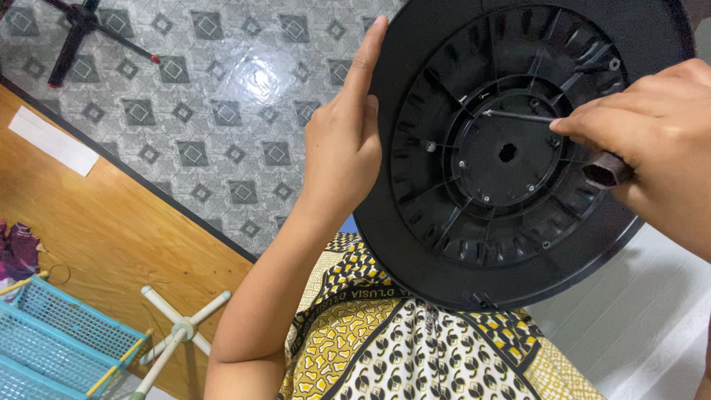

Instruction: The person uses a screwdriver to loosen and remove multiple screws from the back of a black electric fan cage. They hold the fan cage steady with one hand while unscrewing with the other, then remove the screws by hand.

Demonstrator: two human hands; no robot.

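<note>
A large round black plastic base [444, 252] with ribs on its underside stands tilted on my lap. My left hand [344, 141] grips its left rim, the index finger stretched up along the edge. My right hand [652, 141] holds a screwdriver [603, 169] by its dark handle. The thin metal shaft points left, its tip touching the inner ring near a screw hole [485, 113]. A round hole [507, 152] marks the centre of the base.
Patterned yellow and black cloth [385, 348] covers my lap. Grey patterned floor tiles [222, 89] lie behind, with a black tripod foot [81, 30] at top left. A wooden surface [104, 230], a blue basket [52, 341] and a white stand [181, 326] are at lower left.
</note>
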